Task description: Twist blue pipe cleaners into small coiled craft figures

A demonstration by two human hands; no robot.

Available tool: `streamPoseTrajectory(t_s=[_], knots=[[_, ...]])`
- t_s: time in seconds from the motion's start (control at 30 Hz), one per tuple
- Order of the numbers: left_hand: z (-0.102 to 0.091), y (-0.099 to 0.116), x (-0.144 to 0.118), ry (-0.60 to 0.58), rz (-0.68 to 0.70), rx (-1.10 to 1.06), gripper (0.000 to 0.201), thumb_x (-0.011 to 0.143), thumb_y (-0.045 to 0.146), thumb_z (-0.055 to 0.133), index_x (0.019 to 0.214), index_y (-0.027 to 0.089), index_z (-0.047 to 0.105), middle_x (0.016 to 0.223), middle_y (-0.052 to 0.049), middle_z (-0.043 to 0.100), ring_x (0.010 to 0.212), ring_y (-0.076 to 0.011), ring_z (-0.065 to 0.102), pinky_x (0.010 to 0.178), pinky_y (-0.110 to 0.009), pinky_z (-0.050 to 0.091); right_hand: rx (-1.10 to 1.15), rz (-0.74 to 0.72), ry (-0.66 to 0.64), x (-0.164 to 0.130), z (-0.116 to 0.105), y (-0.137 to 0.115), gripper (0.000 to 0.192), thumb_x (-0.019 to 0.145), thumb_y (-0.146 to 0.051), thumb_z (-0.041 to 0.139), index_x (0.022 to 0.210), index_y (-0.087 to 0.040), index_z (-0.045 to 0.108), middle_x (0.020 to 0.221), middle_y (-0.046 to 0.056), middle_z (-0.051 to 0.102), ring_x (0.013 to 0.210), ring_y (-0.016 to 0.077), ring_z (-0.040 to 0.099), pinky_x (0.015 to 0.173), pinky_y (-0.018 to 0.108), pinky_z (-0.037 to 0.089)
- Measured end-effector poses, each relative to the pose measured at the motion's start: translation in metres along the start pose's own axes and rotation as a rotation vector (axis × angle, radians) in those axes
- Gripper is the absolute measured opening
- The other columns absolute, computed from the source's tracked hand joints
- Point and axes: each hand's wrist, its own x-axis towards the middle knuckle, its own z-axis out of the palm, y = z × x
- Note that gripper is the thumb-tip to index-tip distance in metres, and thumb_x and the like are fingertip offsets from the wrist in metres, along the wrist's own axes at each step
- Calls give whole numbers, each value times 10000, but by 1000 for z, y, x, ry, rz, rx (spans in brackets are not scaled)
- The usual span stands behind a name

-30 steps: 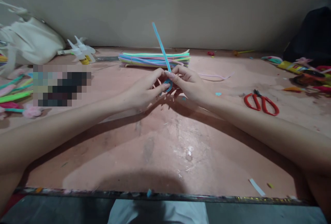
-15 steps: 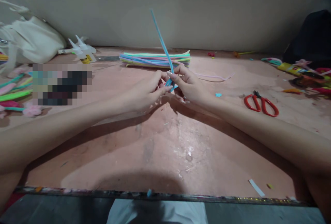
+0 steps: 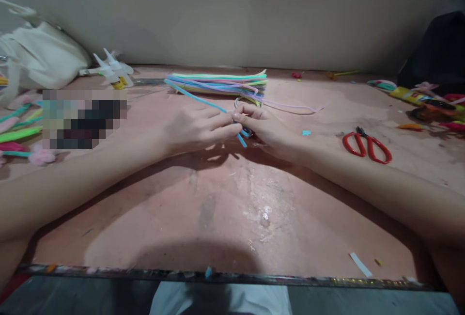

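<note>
A blue pipe cleaner (image 3: 203, 100) is held between my two hands above the middle of the table. Its long end slants up to the left behind my left hand (image 3: 203, 126), and a short end sticks out below the fingers. The fingers of my left hand are pressed together on it, with their tips meeting those of the other hand. My right hand (image 3: 261, 123) pinches the pipe cleaner between thumb and forefinger. A small coil of it shows under the right fingers, partly hidden.
Behind my hands lies a bundle of coloured pipe cleaners (image 3: 218, 85). Red-handled pliers or cutters (image 3: 366, 146) rest to the right. Glue bottles (image 3: 115, 75) and a white bag (image 3: 43, 55) stand back left. Finished fuzzy pieces (image 3: 41, 154) lie at the left.
The long end of the pipe cleaner has swung from upright down to the left. My left hand has turned over, back upward, and a short end now points toward me.
</note>
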Motion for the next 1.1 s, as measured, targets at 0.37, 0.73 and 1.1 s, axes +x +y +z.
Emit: streamPoseTrajectory(t_s=[0.37, 0.73, 1.1], knots=[[38, -9, -16, 199, -181, -197, 258, 1127, 414, 447, 1221, 282, 648, 903, 18, 713, 715, -161, 578, 683, -321, 431, -147, -177, 50, 1, -1, 4, 435, 944, -587, 808, 853, -229, 579, 708, -55, 489, 539, 84, 378, 427, 228, 254], [30, -20, -9, 382, 78, -96, 187, 1170, 284, 475, 1210, 220, 645, 935, -37, 767, 741, -159, 676, 641, -275, 490, -128, -77, 70, -3, 2, 6, 283, 1050, -449, 710, 897, -219, 648, 555, -81, 492, 364, 72, 383, 333, 215, 314], [35, -17, -9, 343, -70, -403, 367, 1169, 484, 470, 1070, 214, 698, 930, -36, 768, 763, -143, 689, 690, -279, 523, -82, 7, 142, -4, 4, 11, 306, 1074, -433, 684, 866, -228, 595, 502, -91, 485, 346, 74, 413, 331, 202, 289]])
